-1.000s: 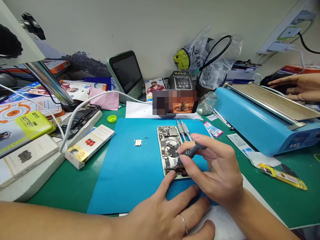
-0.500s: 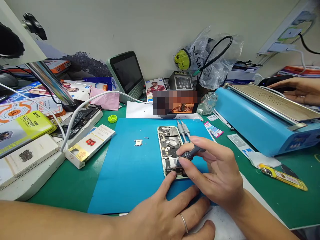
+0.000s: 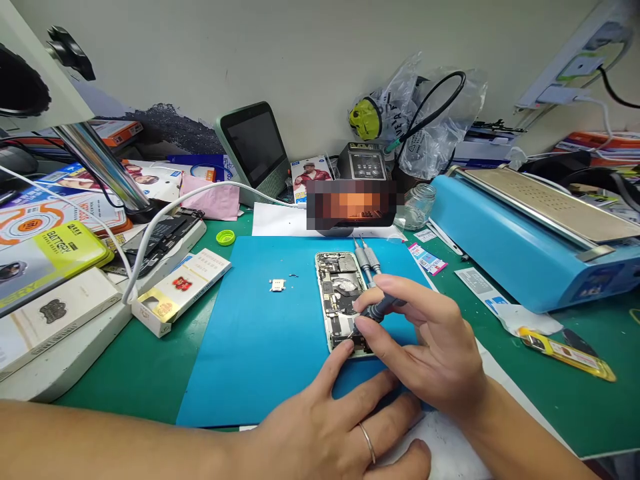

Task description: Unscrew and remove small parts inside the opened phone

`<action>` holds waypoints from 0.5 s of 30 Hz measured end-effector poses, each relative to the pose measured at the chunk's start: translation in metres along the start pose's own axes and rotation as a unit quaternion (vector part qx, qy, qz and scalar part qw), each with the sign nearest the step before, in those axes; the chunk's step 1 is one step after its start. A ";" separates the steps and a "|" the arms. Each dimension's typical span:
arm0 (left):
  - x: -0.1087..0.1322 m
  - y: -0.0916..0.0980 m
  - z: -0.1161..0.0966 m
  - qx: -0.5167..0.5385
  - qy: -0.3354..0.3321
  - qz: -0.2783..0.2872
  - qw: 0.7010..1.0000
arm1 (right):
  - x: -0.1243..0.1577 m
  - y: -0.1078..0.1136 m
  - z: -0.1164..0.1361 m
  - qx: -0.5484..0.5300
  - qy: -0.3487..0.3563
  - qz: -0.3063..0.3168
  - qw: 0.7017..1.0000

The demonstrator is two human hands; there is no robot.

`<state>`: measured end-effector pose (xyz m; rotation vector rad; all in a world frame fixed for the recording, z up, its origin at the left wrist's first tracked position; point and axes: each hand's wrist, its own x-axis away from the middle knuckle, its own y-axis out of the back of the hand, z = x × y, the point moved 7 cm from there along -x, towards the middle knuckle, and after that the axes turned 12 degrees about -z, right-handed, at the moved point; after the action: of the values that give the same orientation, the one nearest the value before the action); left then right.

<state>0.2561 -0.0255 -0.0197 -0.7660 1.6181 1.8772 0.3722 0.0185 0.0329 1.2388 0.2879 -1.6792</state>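
An opened phone (image 3: pixel 345 287), its inner parts bare, lies on the blue mat (image 3: pixel 250 373). My right hand (image 3: pixel 425 340) pinches a grey screwdriver (image 3: pixel 383 309) between thumb and fingers, its tip down at the phone's lower part; the exact contact point is hidden. My left hand (image 3: pixel 345 420), with a ring on one finger, rests spread out, index fingertip pressed on the phone's lower left end. Two more grey screwdrivers (image 3: pixel 369 259) lie just beyond the phone. To its left sit a small metal plate (image 3: pixel 277 285) and some tiny dark parts (image 3: pixel 293 275).
A blue machine with a metal top (image 3: pixel 520 247) stands at right, near a yellow-handled tool (image 3: pixel 570 353). Leftward are a cigarette box (image 3: pixel 183 292), a green cap (image 3: pixel 225 237) and a metal stand post (image 3: pixel 103 167). A propped phone (image 3: pixel 370 207) and glass jar (image 3: pixel 419 205) stand behind the mat.
The screwdriver in my right hand has turned and tilted slightly. Another hand at the far right, behind the blue machine, has gone out of view. My left hand stays in place.
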 end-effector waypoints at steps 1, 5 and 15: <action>0.000 0.000 0.000 0.006 0.003 -0.003 1.000 | 0.000 0.000 0.000 0.002 -0.003 0.000 1.000; 0.001 -0.001 0.001 0.013 0.005 -0.004 1.000 | 0.001 0.001 0.000 -0.003 -0.007 0.000 1.000; 0.000 -0.001 0.002 0.015 -0.008 0.004 1.000 | 0.000 0.000 -0.003 -0.013 -0.021 0.003 1.000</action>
<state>0.2568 -0.0236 -0.0202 -0.7318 1.6374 1.8563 0.3740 0.0205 0.0315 1.1821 0.2798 -1.6892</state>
